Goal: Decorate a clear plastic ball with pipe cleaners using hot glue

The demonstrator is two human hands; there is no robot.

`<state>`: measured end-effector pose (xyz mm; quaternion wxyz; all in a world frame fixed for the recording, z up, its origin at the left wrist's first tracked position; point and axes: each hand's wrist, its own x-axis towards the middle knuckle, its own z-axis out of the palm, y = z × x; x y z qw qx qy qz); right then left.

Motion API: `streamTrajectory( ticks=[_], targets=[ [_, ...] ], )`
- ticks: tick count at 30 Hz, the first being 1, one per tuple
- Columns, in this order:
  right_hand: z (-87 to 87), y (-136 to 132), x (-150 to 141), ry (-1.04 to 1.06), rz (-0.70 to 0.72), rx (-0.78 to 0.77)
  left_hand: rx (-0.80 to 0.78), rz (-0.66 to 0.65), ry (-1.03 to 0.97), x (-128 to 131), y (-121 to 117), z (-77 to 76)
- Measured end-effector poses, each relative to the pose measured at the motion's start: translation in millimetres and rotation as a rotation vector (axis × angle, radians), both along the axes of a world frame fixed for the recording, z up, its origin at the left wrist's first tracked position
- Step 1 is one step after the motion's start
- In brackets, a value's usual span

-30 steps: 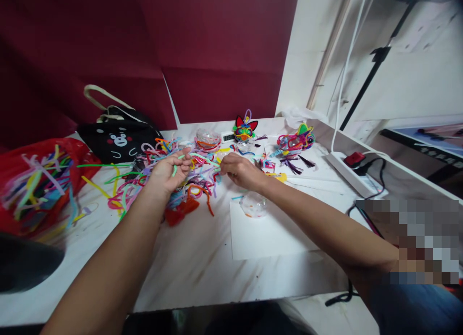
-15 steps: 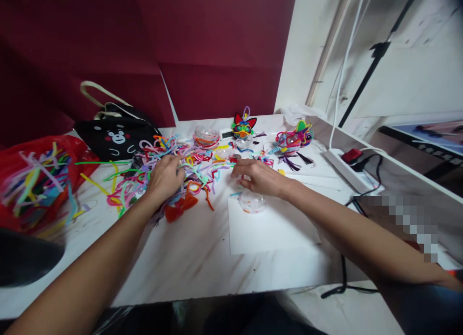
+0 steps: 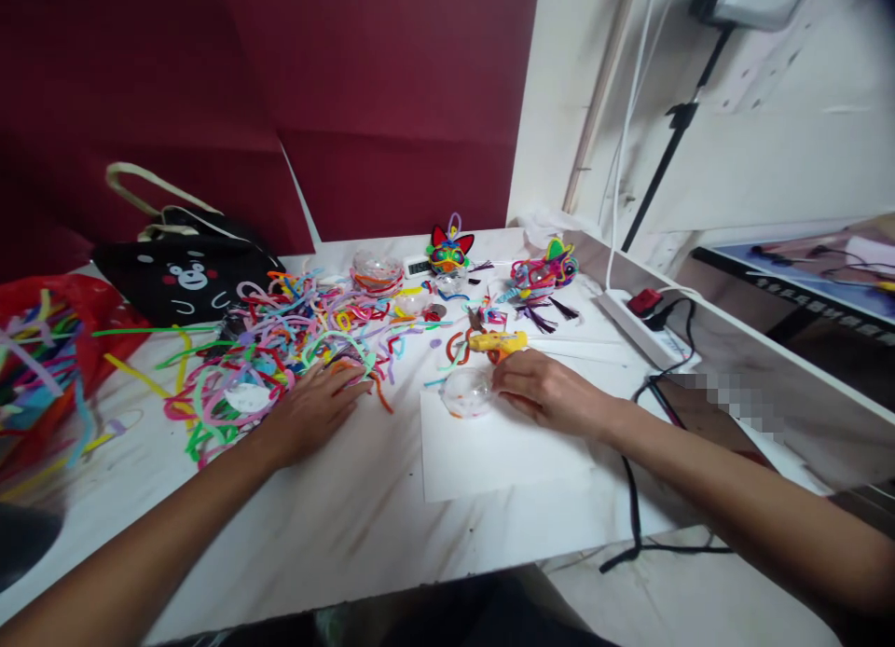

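My left hand (image 3: 312,414) lies flat with its fingers stretched out, fingertips on the near edge of a heap of coloured pipe cleaners (image 3: 294,335). My right hand (image 3: 549,392) rests on a white paper sheet (image 3: 503,451), fingers loosely bent and holding nothing. Its fingertips are right beside a clear plastic dome (image 3: 467,393). A yellow tool (image 3: 498,342) lies just beyond that hand. I cannot tell whether the fingers touch it.
Two pipe-cleaner figures (image 3: 447,248) (image 3: 542,272) stand at the back. A black bear-print bag (image 3: 183,276) and a red bag of pipe cleaners (image 3: 42,358) sit at the left. A power strip (image 3: 640,316) and black cable (image 3: 633,498) are at the right.
Both hands let go of the green pipe cleaner they held up and came down and nearer. The left now lies on the pile's edge, the right beside the dome.
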<state>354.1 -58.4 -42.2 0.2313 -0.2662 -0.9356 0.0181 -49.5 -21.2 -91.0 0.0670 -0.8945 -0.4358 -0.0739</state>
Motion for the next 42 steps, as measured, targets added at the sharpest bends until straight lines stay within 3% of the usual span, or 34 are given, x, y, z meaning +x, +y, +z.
streamTrajectory(
  ticks=[5, 8, 12, 16, 21, 26, 32, 42],
  targets=[
    [-6.3, -3, 23, 0.002, -0.083, -0.001, 0.025, 0.036, -0.033, -19, 6, -2.3],
    [-8.3, -6, 33, -0.007, -0.11, -0.037, 0.05, 0.04, -0.066, -16, 2, 2.1],
    [-15.7, -10, 44, -0.022, -0.142, -0.084, 0.2, 0.09, -0.113, 9, -10, 15.1],
    [-20.5, -11, 48, 0.01, -0.156, -0.093, 0.314, 0.042, -0.129, 48, -16, 27.1],
    [-11.3, 3, 40, 0.026, -0.245, -0.047, 0.105, -0.057, -0.292, 102, -2, 26.5],
    [1.3, 31, 24, -0.056, -0.453, -0.044, -0.144, -0.037, -0.46, 139, 25, 18.7],
    [4.5, 54, 9, -0.243, -0.591, -0.165, -0.203, -0.07, -0.452, 148, 46, 10.0],
    [-1.2, 62, 0, -0.285, -0.682, -0.14, -0.148, -0.019, -0.475, 143, 48, -1.5]
  ],
)
